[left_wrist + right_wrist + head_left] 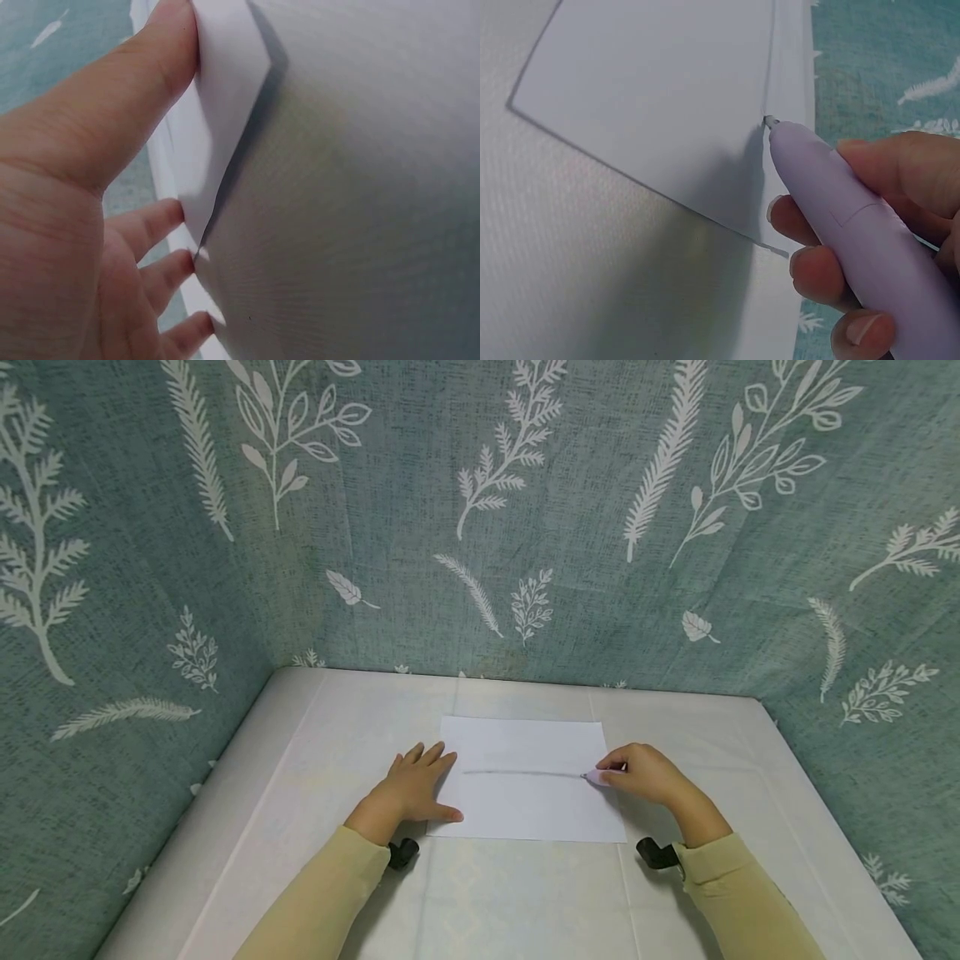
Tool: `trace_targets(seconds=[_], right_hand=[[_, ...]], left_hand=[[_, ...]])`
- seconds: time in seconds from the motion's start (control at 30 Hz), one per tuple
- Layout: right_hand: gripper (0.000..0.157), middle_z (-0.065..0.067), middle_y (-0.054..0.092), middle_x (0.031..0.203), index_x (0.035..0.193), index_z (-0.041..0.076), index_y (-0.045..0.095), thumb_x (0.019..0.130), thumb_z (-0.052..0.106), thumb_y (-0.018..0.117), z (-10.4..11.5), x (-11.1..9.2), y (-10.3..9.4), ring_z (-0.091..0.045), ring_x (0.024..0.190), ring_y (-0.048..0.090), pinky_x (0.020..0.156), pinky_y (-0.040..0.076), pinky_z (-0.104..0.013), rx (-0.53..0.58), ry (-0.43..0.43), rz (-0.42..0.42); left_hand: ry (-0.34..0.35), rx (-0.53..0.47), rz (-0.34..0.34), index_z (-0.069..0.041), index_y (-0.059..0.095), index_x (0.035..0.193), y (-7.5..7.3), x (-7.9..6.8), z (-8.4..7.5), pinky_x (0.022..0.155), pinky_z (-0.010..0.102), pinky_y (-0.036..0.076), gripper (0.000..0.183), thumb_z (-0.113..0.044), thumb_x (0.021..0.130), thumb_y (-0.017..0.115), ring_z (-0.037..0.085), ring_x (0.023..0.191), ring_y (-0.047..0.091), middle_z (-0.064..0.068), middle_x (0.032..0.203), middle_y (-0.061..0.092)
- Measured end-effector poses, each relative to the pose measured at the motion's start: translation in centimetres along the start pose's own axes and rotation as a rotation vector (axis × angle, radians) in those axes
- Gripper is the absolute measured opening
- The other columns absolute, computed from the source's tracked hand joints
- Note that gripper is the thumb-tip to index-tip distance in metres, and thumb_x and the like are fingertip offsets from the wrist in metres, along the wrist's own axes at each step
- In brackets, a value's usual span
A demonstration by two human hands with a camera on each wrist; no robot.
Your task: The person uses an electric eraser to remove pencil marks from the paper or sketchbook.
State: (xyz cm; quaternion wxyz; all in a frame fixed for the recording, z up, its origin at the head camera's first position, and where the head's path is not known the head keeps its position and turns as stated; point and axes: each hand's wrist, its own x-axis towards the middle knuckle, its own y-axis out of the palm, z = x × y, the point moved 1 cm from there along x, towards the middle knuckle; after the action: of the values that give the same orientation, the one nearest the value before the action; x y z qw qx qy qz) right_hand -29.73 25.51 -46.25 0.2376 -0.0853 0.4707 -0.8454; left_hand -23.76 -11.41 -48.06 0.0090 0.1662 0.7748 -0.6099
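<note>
A white sheet of paper (525, 814) lies on the table with a thin grey line (517, 772) running across its middle. My left hand (416, 787) rests with fingers spread over the paper's left edge; in the left wrist view the thumb (142, 75) lies on the sheet, and fingertips (172, 214) touch around its edge. At the right side, my right hand (647, 774) grips a thick lilac pen (855, 232) between thumb and fingers. The pen is tilted, its small grey tip on the paper at the line's right end.
A white cloth covers the table (517, 893). Behind it and along both sides hangs a green curtain (420, 593) with white leaf patterns. Black wrist mounts (657, 853) jut inward from both sleeves, low over the table.
</note>
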Motion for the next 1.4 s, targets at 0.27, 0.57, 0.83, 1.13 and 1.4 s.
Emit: trace_targets(seconds=[0.27, 0.57, 0.83, 1.13, 1.4], right_hand=[[0.016, 0.003, 0.068, 0.089, 0.095, 0.012, 0.074, 0.083, 0.019, 0.067, 0.3, -0.2, 0.2, -0.011, 0.066, 0.05, 0.059, 0.043, -0.029, 0.006, -0.003, -0.002], [0.015, 0.0, 0.069, 0.092, 0.096, 0.012, 0.074, 0.084, 0.019, 0.067, 0.7, -0.5, 0.3, -0.009, 0.071, 0.053, 0.063, 0.044, -0.028, -0.013, -0.003, -0.011], [0.015, -0.001, 0.069, 0.092, 0.094, 0.011, 0.074, 0.083, 0.017, 0.067, 1.0, -0.8, 0.4, -0.009, 0.069, 0.051, 0.06, 0.043, -0.027, -0.014, -0.026, 0.004], [0.016, -0.003, 0.069, 0.096, 0.096, 0.012, 0.074, 0.084, 0.019, 0.067, 1.2, -1.0, 0.7, -0.011, 0.079, 0.057, 0.066, 0.046, -0.03, -0.016, 0.004, -0.012], [0.017, -0.005, 0.069, 0.096, 0.097, 0.011, 0.074, 0.084, 0.018, 0.067, 1.6, -1.2, 0.7, -0.01, 0.075, 0.056, 0.062, 0.044, -0.028, -0.019, 0.006, 0.005]], left_hand=[[0.004, -0.001, 0.001, -0.019, 0.031, 0.145, -0.1, -0.3, 0.1, 0.106, 0.059, 0.012, 0.103, -0.066, 0.062, 0.07, 0.039, 0.138, 0.012, 0.009, 0.152, 0.02], [0.012, 0.003, 0.002, -0.019, 0.031, 0.145, 0.0, -0.5, 0.3, 0.106, 0.06, 0.012, 0.104, -0.067, 0.062, 0.07, 0.039, 0.138, 0.012, 0.009, 0.152, 0.02], [0.019, 0.006, 0.013, -0.02, 0.03, 0.146, 0.1, -0.4, 0.6, 0.106, 0.059, 0.012, 0.105, -0.068, 0.062, 0.069, 0.038, 0.138, 0.011, 0.008, 0.153, 0.018], [0.024, 0.005, 0.016, -0.02, 0.03, 0.146, 0.3, -0.5, 0.9, 0.106, 0.059, 0.011, 0.105, -0.069, 0.061, 0.069, 0.038, 0.138, 0.011, 0.008, 0.153, 0.018], [0.028, 0.015, 0.016, -0.02, 0.03, 0.146, 0.2, -0.7, 1.0, 0.106, 0.059, 0.012, 0.105, -0.069, 0.061, 0.069, 0.038, 0.138, 0.011, 0.008, 0.153, 0.018]])
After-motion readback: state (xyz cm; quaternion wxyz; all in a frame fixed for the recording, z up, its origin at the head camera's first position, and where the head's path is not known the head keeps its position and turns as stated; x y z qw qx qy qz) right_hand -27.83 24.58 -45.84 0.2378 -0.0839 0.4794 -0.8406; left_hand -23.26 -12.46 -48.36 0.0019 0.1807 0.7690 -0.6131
